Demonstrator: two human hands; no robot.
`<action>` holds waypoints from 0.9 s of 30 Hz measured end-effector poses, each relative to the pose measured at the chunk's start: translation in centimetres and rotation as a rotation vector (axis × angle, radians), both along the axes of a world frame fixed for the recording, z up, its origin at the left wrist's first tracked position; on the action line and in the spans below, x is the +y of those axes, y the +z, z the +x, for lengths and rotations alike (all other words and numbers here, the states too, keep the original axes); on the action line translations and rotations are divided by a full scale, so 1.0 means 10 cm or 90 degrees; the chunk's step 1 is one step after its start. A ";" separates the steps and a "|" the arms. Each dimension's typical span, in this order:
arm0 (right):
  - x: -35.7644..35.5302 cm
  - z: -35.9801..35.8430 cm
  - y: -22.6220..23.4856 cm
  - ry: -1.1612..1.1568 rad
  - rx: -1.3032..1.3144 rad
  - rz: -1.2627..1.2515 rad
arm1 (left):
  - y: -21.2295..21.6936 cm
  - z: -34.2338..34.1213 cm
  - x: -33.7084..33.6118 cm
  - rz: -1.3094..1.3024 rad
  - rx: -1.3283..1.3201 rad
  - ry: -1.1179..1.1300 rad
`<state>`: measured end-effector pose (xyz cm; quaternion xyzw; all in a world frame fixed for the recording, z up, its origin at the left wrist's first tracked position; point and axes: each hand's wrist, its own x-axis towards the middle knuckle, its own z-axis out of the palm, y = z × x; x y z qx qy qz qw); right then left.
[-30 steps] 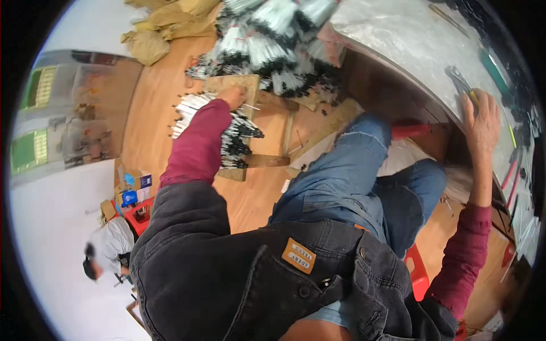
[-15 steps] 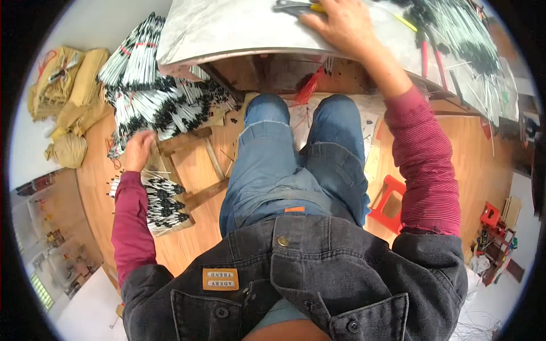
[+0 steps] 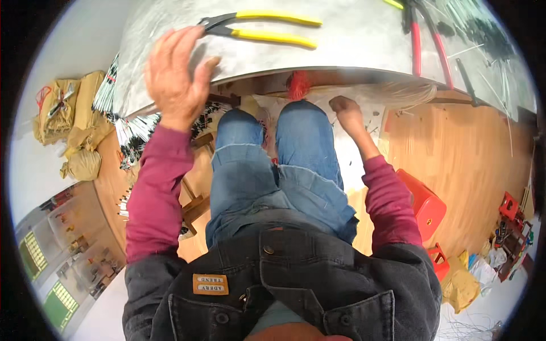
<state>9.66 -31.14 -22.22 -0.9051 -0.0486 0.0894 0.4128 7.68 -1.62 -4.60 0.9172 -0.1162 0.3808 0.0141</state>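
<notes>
The left grip (image 3: 178, 79) is standing open, holding nothing visible, at the head of the yellow-handled pliers (image 3: 273, 37) lying on the desk (image 3: 352, 48); the right grip (image 3: 347, 112) is hanging half-curled, contents unclear; a careless nudge could be sending the pliers over the edge

pliers (image 3: 256, 36): yellow, black | tabletop (image 3: 364, 40): marbled grey-white | sleeves (image 3: 159, 187): maroon | jeans (image 3: 242, 176): faded blue | stool (image 3: 425, 209): red
</notes>
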 end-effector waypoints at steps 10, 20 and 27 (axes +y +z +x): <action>0.59 0.45 -1.19 0.066 -0.010 -0.116 | -0.05 0.09 0.07 0.040 0.051 0.015; 0.26 -0.13 -0.89 0.085 0.145 0.058 | 0.30 0.18 0.03 -0.017 0.071 -0.046; -0.40 -0.89 -0.57 0.106 0.648 0.149 | 0.43 0.07 0.09 -0.049 0.018 -0.064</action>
